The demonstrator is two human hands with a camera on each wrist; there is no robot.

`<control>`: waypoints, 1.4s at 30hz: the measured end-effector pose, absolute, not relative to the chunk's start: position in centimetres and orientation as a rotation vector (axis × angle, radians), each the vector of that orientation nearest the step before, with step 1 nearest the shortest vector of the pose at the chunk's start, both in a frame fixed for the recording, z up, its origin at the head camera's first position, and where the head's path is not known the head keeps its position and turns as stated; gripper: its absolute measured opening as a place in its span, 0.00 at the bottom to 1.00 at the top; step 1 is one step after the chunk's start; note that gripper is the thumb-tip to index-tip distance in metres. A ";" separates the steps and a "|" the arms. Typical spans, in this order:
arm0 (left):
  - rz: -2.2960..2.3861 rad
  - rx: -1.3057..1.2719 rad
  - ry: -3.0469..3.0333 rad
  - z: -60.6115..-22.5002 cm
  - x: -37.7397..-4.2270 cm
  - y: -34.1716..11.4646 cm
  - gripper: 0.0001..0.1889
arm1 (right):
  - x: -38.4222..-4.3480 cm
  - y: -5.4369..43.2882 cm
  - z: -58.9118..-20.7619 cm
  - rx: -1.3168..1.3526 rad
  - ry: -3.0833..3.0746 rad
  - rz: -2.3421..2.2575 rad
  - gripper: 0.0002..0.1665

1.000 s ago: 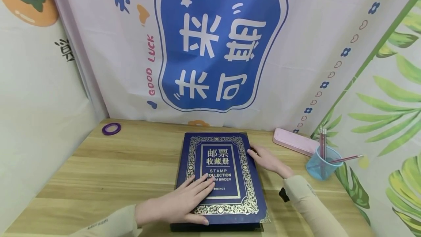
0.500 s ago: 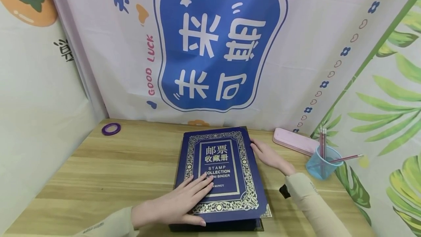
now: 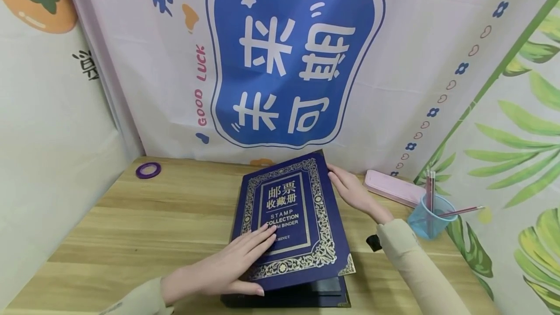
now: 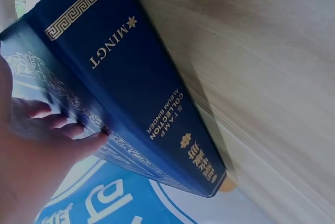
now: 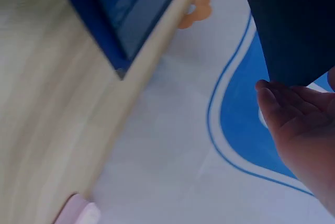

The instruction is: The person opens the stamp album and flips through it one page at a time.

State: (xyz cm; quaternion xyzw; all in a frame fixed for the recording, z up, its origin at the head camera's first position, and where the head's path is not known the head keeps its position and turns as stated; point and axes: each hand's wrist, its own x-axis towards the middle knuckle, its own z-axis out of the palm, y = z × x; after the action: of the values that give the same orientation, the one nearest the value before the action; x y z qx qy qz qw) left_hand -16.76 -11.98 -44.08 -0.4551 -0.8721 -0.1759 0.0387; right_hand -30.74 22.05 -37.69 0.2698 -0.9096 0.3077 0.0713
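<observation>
A navy stamp album (image 3: 280, 218) with gold ornament lies on the wooden table, its front cover tilted up along the right side. Dark inner pages show in the gap at the near edge. My left hand (image 3: 227, 261) rests on the lower left of the cover, fingers stretched out. The album's spine (image 4: 136, 82) fills much of the left wrist view. At the far right of the cover, my right hand (image 3: 354, 191) holds the raised edge. Seen from the right wrist, the fingers (image 5: 282, 106) are under the cover's corner, with the thumb partly cut off by the frame.
A purple tape roll (image 3: 148, 170) lies at the table's back left. Toward the back right are a pink case (image 3: 393, 187) and a blue mesh cup (image 3: 430, 220) with several pencils. Printed cloth hangs close behind the table.
The album's cover has risen on its right side, opening a gap above the pages. My right hand has gone up with it; the left hand has slid slightly left.
</observation>
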 end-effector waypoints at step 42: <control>-1.369 -0.655 -2.841 -31.7 -22.7 -5.3 0.55 | -32.0 14.2 -31.3 1.005 -2.736 0.919 0.35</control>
State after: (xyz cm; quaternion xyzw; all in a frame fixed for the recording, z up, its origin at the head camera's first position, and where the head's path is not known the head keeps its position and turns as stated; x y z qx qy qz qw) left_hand -22.68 -5.26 -31.69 -0.2032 -0.8814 -0.4246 -0.0398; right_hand -31.96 14.20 -31.31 0.3286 -0.8944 0.3004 0.0425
